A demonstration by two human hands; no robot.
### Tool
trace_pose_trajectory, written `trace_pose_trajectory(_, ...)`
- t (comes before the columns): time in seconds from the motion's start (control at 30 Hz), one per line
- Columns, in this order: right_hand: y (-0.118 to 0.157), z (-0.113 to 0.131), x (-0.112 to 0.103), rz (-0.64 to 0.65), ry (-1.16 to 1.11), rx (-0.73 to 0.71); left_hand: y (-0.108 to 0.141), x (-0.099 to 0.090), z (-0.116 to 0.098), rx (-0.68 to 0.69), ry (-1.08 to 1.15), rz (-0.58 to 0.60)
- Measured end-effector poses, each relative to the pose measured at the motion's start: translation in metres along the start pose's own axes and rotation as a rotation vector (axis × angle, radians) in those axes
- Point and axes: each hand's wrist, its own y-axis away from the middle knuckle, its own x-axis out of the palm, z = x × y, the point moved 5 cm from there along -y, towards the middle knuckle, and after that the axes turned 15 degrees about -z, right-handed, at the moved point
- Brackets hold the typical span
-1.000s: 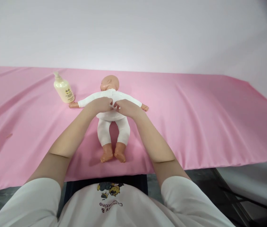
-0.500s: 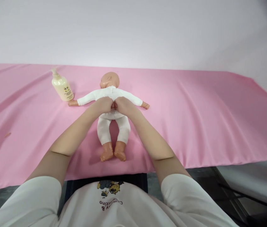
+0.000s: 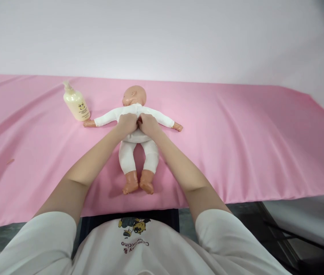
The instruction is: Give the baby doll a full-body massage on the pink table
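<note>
A baby doll [image 3: 137, 136] in white clothing lies face down, its arms spread wide and its head turned to the left. My left hand [image 3: 127, 123] is closed with curled fingers against the middle of the doll's back. Beside it, nearly touching, my right hand [image 3: 148, 124] is curled in the same way, its thumb and forefinger pinched together at the doll's spine. Both sets of fingertips are partly hidden by the hands. The doll's bare feet point toward me.
A cream pump bottle [image 3: 77, 106] stands by the doll's left-lying hand. Pink cloth [image 3: 236, 152] covers the table, with folds on both sides. A small pale scrap [image 3: 10, 161] lies at the left. Behind the table rises a white wall [image 3: 162, 38].
My two hands have shifted slightly up the doll's back toward its head, and the knuckles have rolled. The doll and bottle keep their places; the view has shifted slightly.
</note>
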Motion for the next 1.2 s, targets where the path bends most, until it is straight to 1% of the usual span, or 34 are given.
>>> trace_pose_trajectory(0.1,-0.002,-0.008,0.005,-0.059,-0.071,0.059,0.002,-0.003,-0.003,0.070,-0.129,-0.023)
trace_pose_trajectory(0.17,-0.004,-0.012,0.009,-0.082,-0.090,0.089,0.003,-0.002,-0.003,0.090,-0.169,-0.053)
trace_pose_trajectory(0.3,-0.006,-0.014,0.015,-0.092,-0.101,0.062,0.002,0.004,0.002,0.030,-0.094,-0.063)
trace_pose_trajectory(0.4,-0.008,-0.012,0.017,-0.108,-0.113,0.011,0.000,0.004,0.007,-0.042,-0.050,-0.058)
trace_pose_trajectory(0.47,-0.009,-0.013,0.017,-0.129,-0.112,0.001,-0.001,0.003,0.010,-0.066,-0.035,-0.053)
trace_pose_trajectory(0.63,-0.010,-0.016,0.015,-0.135,-0.136,0.006,-0.003,0.008,0.013,-0.039,-0.028,-0.068)
trace_pose_trajectory(0.8,-0.010,-0.020,0.012,-0.099,-0.201,0.087,-0.004,0.011,0.013,0.000,-0.056,-0.176)
trace_pose_trajectory(0.9,-0.011,-0.023,0.013,-0.091,-0.222,0.113,-0.005,0.012,0.013,0.026,-0.057,-0.193)
trace_pose_trajectory(1.07,-0.015,-0.023,0.019,-0.086,-0.232,0.031,-0.007,0.008,0.016,0.008,-0.039,-0.174)
trace_pose_trajectory(1.13,-0.016,-0.021,0.018,-0.074,-0.185,-0.012,-0.008,0.003,0.015,0.006,-0.047,-0.156)
trace_pose_trajectory(1.2,-0.014,-0.019,0.012,-0.052,-0.123,-0.054,-0.008,-0.006,0.014,0.027,-0.066,-0.123)
